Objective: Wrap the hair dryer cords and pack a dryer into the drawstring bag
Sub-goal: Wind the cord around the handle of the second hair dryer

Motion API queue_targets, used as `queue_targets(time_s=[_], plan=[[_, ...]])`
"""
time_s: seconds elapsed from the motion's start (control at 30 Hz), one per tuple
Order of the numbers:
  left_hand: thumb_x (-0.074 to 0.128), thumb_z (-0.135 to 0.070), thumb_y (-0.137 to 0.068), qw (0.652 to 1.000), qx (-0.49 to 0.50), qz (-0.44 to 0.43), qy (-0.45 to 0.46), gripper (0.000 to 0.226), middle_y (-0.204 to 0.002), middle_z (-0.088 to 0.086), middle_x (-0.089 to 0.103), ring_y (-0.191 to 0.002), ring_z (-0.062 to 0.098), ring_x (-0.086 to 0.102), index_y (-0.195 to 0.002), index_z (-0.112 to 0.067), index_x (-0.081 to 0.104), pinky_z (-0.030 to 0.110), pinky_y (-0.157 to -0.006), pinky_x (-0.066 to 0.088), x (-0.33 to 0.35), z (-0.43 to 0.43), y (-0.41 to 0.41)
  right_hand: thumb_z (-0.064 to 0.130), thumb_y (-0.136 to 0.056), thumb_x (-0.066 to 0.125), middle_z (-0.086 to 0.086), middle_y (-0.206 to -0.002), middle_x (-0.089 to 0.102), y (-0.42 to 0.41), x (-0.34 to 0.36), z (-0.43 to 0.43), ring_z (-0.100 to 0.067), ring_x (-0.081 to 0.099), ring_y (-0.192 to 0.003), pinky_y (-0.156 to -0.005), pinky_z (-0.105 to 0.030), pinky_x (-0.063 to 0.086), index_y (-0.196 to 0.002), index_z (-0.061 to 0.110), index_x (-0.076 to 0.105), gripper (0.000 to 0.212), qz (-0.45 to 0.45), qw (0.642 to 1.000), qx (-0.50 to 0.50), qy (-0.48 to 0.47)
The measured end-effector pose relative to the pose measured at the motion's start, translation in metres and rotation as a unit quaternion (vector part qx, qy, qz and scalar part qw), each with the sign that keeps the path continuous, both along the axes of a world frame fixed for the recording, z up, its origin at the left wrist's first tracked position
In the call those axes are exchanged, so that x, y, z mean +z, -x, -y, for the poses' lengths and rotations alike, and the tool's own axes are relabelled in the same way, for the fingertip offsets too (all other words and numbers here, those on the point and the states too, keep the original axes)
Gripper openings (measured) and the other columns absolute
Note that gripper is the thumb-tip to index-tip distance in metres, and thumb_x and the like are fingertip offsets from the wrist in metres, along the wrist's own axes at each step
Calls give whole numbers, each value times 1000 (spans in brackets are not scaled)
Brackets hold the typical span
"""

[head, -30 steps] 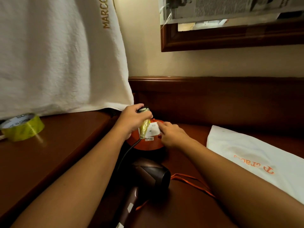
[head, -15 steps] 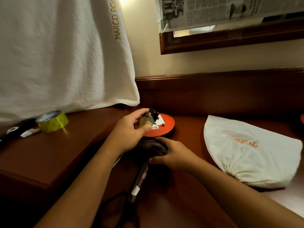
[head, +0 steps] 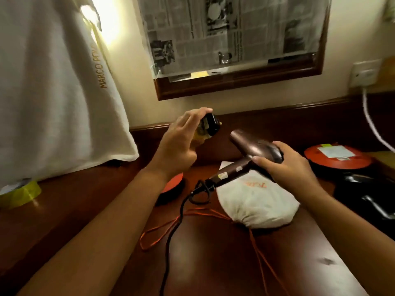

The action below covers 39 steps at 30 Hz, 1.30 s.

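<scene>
Now lifted off dark wooden desk (head: pixel 213 263): brown metallic hair dryer (head: pixel 254 149), gripped in right hand (head: pixel 284 167); black yellow-taped plug (head: pixel 208 128) pinched in left hand (head: pixel 179 146), ten o'clock of dryer. Black cord (head: pixel 181 210) slack; wrapping likely next.

The hair dryer (head: pixel 256 149) is gleaming bronze-brown with a black cord (head: pixel 181 210), and the cream drawstring bag (head: pixel 256 201) is showing orange lettering and orange strings (head: pixel 213 211). The table (head: pixel 213 263) is glowing dark reddish-brown, while the white towel (head: pixel 53 92) is bearing gold letters and the tape roll (head: pixel 21 194) is shining yellow-green.
</scene>
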<state>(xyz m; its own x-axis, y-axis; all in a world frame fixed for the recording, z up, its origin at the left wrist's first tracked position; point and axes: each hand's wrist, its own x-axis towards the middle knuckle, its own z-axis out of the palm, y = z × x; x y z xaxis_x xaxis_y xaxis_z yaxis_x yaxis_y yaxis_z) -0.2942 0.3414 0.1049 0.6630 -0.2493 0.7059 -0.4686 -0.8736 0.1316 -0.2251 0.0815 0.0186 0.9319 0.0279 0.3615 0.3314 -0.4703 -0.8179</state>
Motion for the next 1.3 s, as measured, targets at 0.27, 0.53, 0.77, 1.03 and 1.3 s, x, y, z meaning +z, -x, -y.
queue_targets(time_s=[0.27, 0.53, 0.77, 1.03, 1.3], plan=[[67, 13, -73, 996, -60, -10, -70, 84, -147, 0, 41, -118, 26, 57, -145, -23, 41, 41, -89, 57, -41, 65, -94, 64, -74, 72, -7, -137, 58, -47, -39, 73, -30, 56, -123, -101, -47, 49, -144, 22, 43, 87, -37, 993, -109, -32], [59, 18, -79, 987, 8, -118, 112, 77, -122, -9, 47, -98, 11, 57, -139, -30, 49, 21, -84, 54, -168, 54, -148, 59, -75, 76, -7, -136, 55, -68, -109, 65, -27, 54, -122, -101, -40, 47, -150, 29, 38, 89, -73, 988, -133, -26], [63, 0, -87, 980, -1, -189, 59, 58, -126, -2, 58, -113, 19, 57, -139, -24, 55, 22, -97, 44, -206, 43, -184, 70, -81, 59, -4, -136, 59, -81, -119, 57, -33, 51, -120, -96, -52, 40, -143, 29, 49, 75, 48, 938, -225, 261], [54, 5, -95, 970, -63, -135, 193, 38, -121, -8, 70, -115, -4, 60, -122, -15, 72, 6, -98, 41, -203, 40, -119, 32, -71, 58, 15, -113, 63, -79, -95, 3, -13, 54, -112, -102, -35, 33, -120, 32, 66, 51, 121, 900, 137, 396], [42, -35, -106, 921, -115, -281, 244, 38, -132, -25, 57, -128, -6, 49, -140, -50, 51, 16, -106, 40, -214, 44, -105, 45, -67, 57, 17, -115, 57, -88, -118, -3, -10, 51, -115, -113, -44, 28, -107, 36, 60, 41, 174, 904, 37, 389]])
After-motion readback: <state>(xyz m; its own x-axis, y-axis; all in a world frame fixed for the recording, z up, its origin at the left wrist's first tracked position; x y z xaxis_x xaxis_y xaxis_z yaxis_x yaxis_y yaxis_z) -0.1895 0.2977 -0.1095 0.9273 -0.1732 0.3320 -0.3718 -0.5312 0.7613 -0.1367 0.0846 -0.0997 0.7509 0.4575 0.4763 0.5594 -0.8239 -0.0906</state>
